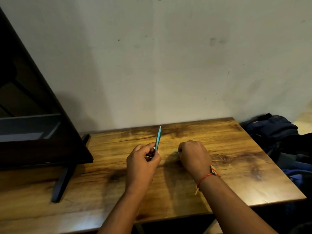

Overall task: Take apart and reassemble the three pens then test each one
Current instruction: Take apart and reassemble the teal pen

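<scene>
Teal pen (158,138), near upright, pale top

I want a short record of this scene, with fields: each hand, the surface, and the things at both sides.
left hand: left hand grips a slim turquoise plastic pen barrel, which tilts up and away from the person
right hand: right hand is low over the table with its fingers curled; a small turquoise piece shows at them, grip unclear
surface: brown wooden table
left side: dark flat screen on a black stand
right side: blue fabric backpack, beyond the table edge
</scene>
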